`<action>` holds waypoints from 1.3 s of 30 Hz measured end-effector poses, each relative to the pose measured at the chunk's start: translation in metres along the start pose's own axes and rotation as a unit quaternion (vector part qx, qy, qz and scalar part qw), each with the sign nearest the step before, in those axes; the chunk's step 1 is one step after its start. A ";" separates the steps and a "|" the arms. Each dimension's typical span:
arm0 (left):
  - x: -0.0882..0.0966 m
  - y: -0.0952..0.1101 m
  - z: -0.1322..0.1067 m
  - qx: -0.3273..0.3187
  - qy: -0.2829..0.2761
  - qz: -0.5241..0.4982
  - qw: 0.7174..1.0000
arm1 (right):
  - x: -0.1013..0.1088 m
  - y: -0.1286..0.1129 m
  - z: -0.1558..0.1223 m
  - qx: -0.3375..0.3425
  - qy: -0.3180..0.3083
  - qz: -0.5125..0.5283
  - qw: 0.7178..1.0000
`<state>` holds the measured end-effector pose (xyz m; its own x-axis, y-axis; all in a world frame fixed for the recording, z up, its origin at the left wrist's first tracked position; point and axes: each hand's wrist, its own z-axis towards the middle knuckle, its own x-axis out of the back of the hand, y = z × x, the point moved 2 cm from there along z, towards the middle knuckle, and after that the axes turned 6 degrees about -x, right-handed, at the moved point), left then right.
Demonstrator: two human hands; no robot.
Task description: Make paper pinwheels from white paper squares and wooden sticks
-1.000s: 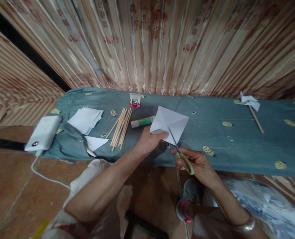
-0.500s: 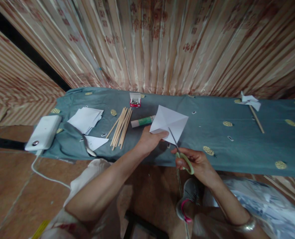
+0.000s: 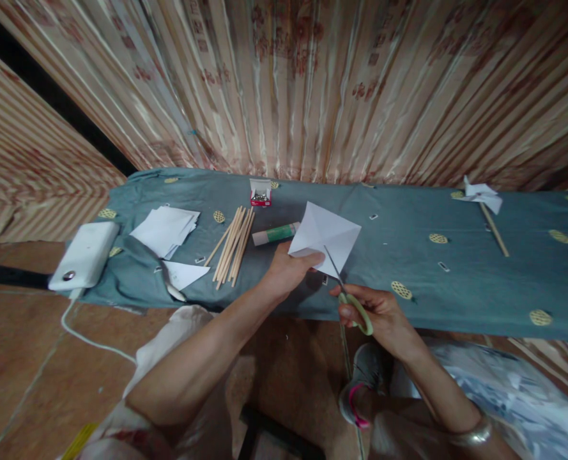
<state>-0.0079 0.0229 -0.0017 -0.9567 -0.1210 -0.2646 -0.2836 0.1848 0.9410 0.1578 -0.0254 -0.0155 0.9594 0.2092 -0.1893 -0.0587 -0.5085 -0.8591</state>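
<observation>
A creased white square of paper point(image 3: 329, 230) is pinched along its lower left edge by my left hand point(image 3: 291, 268), thumb on top. My right hand point(image 3: 372, 310) grips green-handled scissors point(image 3: 360, 314), with fingers through the loops. Their blades lie across the lower corner of the paper, the tip near its middle. Just left of the paper, partly behind it, lies a green and white glue stick point(image 3: 276, 234). A bundle of wooden sticks point(image 3: 234, 248) rests farther left.
On the blue-green cloth point(image 3: 418, 211) stand a small open red box of metal pins point(image 3: 260, 193), a stack of white paper point(image 3: 163, 230), a folded paper piece point(image 3: 184, 275) and a white power bank point(image 3: 85, 254) with a cable. A paper pinwheel on a stick point(image 3: 485, 198) lies far right.
The paper's right corner has shifted very slightly left. Both hands and the scissors stay almost where they were.
</observation>
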 end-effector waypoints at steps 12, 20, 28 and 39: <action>0.008 0.005 0.013 -0.029 0.033 -0.041 0.998 | 0.002 0.011 0.006 0.011 -0.057 -0.042 0.997; 0.017 0.007 0.013 -0.032 0.047 -0.010 0.998 | 0.019 0.004 0.012 0.052 0.027 -0.058 0.997; 0.009 0.005 0.004 -0.022 0.007 0.019 1.000 | 0.039 -0.007 0.025 0.114 0.110 0.013 0.987; 0.003 -0.017 0.009 0.023 -0.074 0.033 0.996 | 0.042 -0.012 0.036 0.135 0.143 0.051 0.979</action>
<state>-0.0060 0.0280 -0.0206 -0.9715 0.0381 -0.2339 -0.2191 0.2318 0.9478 0.1886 0.0200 -0.0301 0.9804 -0.0936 -0.1732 -0.1923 -0.2664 -0.9445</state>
